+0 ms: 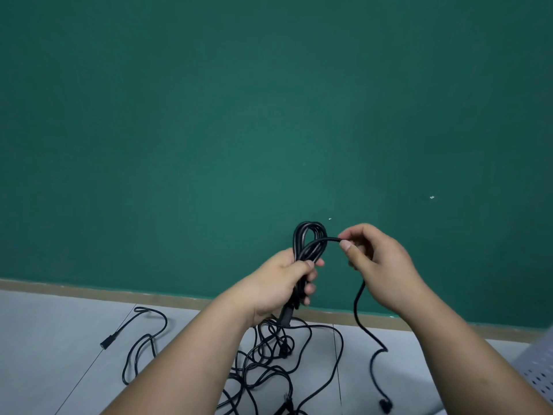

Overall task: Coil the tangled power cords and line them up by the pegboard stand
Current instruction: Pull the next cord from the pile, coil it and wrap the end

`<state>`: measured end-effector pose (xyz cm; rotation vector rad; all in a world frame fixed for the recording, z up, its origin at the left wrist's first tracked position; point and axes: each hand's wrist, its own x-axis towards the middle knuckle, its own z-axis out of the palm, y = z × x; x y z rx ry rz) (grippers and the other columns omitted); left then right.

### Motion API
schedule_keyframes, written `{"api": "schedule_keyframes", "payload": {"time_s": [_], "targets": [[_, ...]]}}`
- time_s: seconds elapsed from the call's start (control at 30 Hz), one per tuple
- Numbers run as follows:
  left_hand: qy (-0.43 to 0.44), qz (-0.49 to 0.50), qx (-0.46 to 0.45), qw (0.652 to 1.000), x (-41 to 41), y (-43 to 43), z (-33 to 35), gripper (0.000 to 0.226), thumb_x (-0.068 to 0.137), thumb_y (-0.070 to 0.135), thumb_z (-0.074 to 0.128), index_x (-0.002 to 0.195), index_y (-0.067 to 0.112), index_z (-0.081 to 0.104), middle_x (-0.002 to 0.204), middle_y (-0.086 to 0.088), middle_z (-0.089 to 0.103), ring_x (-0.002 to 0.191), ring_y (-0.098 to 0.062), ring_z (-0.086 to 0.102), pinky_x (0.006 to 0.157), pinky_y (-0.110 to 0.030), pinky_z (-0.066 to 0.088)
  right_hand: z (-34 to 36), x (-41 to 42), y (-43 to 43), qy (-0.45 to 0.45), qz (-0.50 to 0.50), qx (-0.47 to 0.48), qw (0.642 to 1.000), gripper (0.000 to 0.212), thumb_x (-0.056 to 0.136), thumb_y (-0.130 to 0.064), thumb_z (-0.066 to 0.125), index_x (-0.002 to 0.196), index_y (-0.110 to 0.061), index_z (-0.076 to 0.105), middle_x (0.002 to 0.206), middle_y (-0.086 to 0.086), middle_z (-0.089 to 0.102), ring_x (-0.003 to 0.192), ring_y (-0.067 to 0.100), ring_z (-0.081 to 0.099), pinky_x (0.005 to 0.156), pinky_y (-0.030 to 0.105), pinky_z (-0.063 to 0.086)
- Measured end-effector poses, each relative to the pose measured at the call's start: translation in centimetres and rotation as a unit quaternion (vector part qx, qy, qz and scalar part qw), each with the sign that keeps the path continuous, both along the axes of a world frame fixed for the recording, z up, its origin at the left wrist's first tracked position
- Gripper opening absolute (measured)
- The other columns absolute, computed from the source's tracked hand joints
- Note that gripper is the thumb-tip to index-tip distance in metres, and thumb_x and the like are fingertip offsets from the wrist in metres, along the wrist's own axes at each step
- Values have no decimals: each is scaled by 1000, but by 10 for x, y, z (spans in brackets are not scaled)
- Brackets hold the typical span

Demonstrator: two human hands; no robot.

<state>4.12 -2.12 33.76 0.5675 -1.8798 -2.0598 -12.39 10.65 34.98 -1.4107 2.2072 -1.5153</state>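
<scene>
The black cord [309, 238] is up in the air in front of the green wall [269, 115], bunched into a few long loops. I think the job right now is to lay one more loop on the bunch. To do it well, the new loop should be the same size as the others. It should sit flat next to them and not cross over. A small twist of the strand as it comes round helps keep kinks out. The loose tail [362, 319] hangs down to a plug [384, 408] near the floor. It should come up slowly, so it does not catch on the pile.

The left hand [281, 283] has a closed grip round the middle of the loops, with fingers and thumb wrapped tight. The loop tops stick out above it, and a plug end [285, 317] pokes out below it. The right hand [377, 265] pinches one strand between thumb and fingertip, just beside the loop tops. Its other fingers are curled in loosely.

Below the hands, a pile of tangled cords [278, 354] lies on the grey floor [59, 339], not coiled yet. One more long cord [143, 333] snakes out to the left. In the bottom right corner is a grey sheet with holes [538, 375]. It may be the pegboard stand, but only a bit of it shows. A lot of the task looks left to do.
</scene>
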Motion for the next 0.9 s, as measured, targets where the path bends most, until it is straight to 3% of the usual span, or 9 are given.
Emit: {"api": "schedule_keyframes", "payload": {"time_s": [0.13, 0.3, 0.4, 0.47, 0.53, 0.63, 0.73, 0.8, 0.9], "targets": [[14, 54, -16, 998, 0, -3, 0, 20, 113, 17, 42, 117, 7, 60, 78, 2, 50, 64, -13, 49, 60, -28, 47, -5, 2, 1, 69, -44, 17, 997, 6, 98, -31, 74, 93, -35, 76, 87, -14, 70, 83, 4, 67, 78, 30, 54], [-17, 56, -130, 990, -1, 0, -7, 19, 113, 23, 45, 111, 12, 60, 80, 0, 49, 66, -15, 50, 63, -32, 48, 7, 14, -2, 110, -71, -106, 986, 5, 93, -27, 79, 96, -28, 83, 86, -14, 64, 78, 12, 61, 66, 13, 42], [-42, 27, -175, 983, -2, 7, -11, 17, 111, 29, 48, 105, 18, 59, 78, -1, 51, 70, -19, 52, 68, -38, 51, 10, 24, -3, 125, -83, -135, 979, 5, 94, -25, 79, 97, -27, 83, 85, -14, 63, 76, 11, 62, 67, 11, 42], [-48, 25, -211, 976, -5, 12, -12, 15, 110, 32, 48, 102, 23, 57, 76, 0, 54, 68, -16, 54, 70, -38, 52, 8, 26, -4, 87, -100, -128, 983, 6, 95, -25, 78, 95, -30, 81, 85, -13, 67, 75, 9, 65, 68, 10, 44], [-40, 31, -250, 967, -7, 15, -11, 13, 110, 34, 48, 100, 30, 56, 79, 5, 59, 71, -12, 56, 73, -36, 51, 8, 24, -6, -27, -96, -126, 987, 10, 95, -23, 78, 90, -31, 78, 83, -8, 73, 67, 10, 67, 65, 12, 48], [-30, 49, -271, 961, -9, 17, -11, 11, 111, 32, 48, 107, 31, 58, 99, 12, 64, 93, -7, 60, 89, -33, 49, 11, 26, -5, -186, -50, -160, 968, 5, 97, -18, 76, 92, -19, 79, 85, 0, 77, 65, 14, 66, 62, 25, 57], [-9, 59, -229, 972, -10, 20, -9, 16, 111, 30, 47, 115, 24, 61, 107, 13, 70, 112, -12, 66, 107, -36, 49, 10, 31, -6, -215, -36, -182, 959, 7, 100, -17, 72, 96, -15, 77, 90, 0, 78, 69, 12, 68, 63, 25, 58], [20, 44, -158, 986, -10, 24, -8, 19, 113, 26, 44, 117, 15, 58, 98, 8, 73, 105, -19, 73, 104, -40, 54, 8, 33, -8, -214, -39, -179, 960, 9, 102, -17, 68, 98, -16, 76, 93, -3, 79, 66, 10, 68, 65, 24, 58], [27, 41, -108, 993, -11, 28, -7, 16, 115, 21, 40, 115, 12, 54, 95, -7, 69, 81, -24, 72, 84, -43, 61, 5, 30, -10, -205, -33, -155, 966, 15, 105, -14, 63, 104, -21, 77, 99, -5, 79, 72, 8, 71, 76, 34, 63]]}}
